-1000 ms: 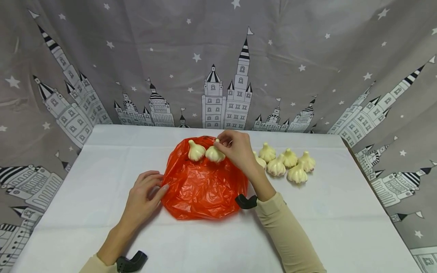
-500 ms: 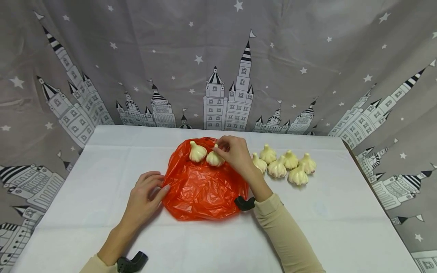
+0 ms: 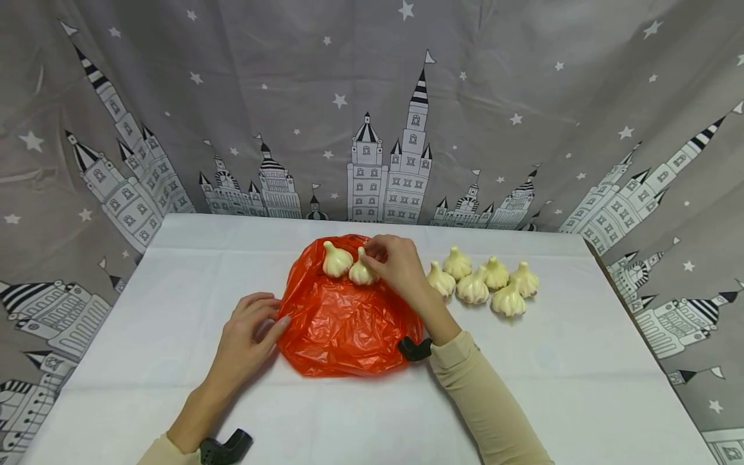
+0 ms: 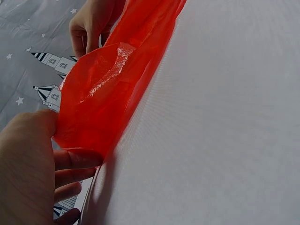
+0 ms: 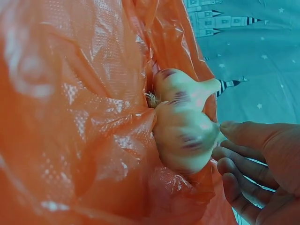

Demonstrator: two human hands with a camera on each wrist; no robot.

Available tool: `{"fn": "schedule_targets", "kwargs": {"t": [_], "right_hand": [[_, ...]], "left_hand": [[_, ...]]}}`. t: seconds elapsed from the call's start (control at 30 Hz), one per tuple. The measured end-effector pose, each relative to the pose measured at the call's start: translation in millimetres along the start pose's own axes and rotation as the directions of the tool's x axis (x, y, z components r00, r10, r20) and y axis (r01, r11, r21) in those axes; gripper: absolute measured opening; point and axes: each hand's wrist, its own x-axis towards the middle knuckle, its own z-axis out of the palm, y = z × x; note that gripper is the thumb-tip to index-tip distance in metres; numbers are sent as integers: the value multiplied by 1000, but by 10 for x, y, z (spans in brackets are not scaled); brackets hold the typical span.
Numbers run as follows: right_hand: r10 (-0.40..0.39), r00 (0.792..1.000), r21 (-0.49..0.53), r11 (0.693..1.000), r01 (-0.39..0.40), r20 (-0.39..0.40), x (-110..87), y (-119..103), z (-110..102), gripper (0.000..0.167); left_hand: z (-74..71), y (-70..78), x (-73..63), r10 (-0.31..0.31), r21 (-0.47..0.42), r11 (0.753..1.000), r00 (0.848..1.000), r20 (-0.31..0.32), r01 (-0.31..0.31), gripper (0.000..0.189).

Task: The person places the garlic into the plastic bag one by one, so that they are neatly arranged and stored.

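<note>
An orange-red plastic bag (image 3: 349, 329) lies spread on the table, with two garlic bulbs on its far part. My right hand (image 3: 396, 263) pinches the stem of the right garlic bulb (image 3: 361, 272) between thumb and fingers. Close beside it sits the left garlic bulb (image 3: 337, 259); in the right wrist view this other garlic bulb (image 5: 180, 86) touches the held one (image 5: 185, 136). My left hand (image 3: 247, 332) rests at the bag's left edge, thumb and fingers apart and relaxed. The left wrist view shows its fingers (image 4: 77, 159) touching the bag (image 4: 108, 98).
Several more garlic bulbs (image 3: 473, 285) stand in a group to the right of the bag. A white cloth covers the table (image 3: 552, 374). Behind it hangs a grey curtain (image 3: 279, 77) printed with castles and stars. A black wrist mount (image 3: 225, 447) sits on the left forearm.
My right hand has moved slightly down and left with the right garlic bulb, which now stands lower on the bag. The left hand has stayed at the bag's edge.
</note>
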Motion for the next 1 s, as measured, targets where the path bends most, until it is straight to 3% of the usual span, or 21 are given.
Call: {"fn": "schedule_targets", "kwargs": {"t": [0.33,0.8,1.0], "right_hand": [[12,1000,12,1000,-12,-17,-21,-3,-46,14],[17,996,132,991,-6,-88,-113,-94,-137,10],[24,996,119,993,-13,-88,-169,-82,-150,9]], "left_hand": [[-4,0,9,5,-3,1000,1000,-2,-5,7],[-22,7,13,25,-6,1000,1000,-4,-25,8],[-1,-1,-1,18,-5,1000,1000,-17,-18,8]]}}
